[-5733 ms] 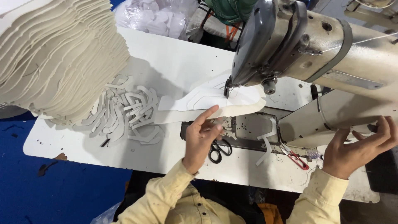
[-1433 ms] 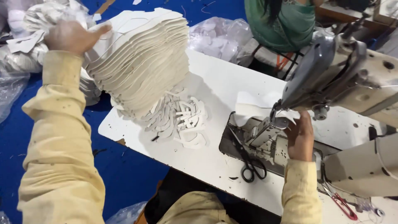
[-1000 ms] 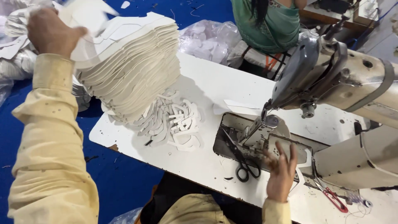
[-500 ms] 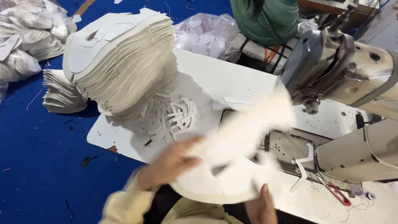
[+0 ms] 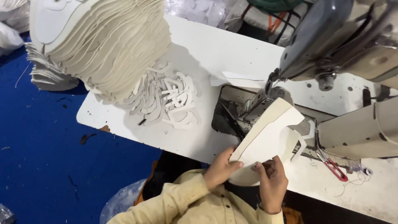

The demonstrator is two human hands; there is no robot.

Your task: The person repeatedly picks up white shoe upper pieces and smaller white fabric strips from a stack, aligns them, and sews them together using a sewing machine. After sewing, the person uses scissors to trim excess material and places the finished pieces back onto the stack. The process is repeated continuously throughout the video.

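Observation:
A cream shoe-upper piece (image 5: 269,139) is pinched at its near end by my left hand (image 5: 221,168) and my right hand (image 5: 271,182), just in front of the table's near edge. The piece slants up toward the needle (image 5: 268,85) of the grey sewing machine (image 5: 340,45). Black scissors (image 5: 232,120) lie on the dark machine plate, partly under the piece.
A tall leaning stack of cream pieces (image 5: 103,37) fills the table's left end, with several small white cut shapes (image 5: 166,99) beside it. Red thread snips (image 5: 333,168) lie to the right. The white table (image 5: 199,54) stands over blue floor (image 5: 37,157); a second stack (image 5: 49,76) sits there.
My left arm came back from the tall stack with a cream piece; both hands now hold it before the needle. The view has swung right and closer.

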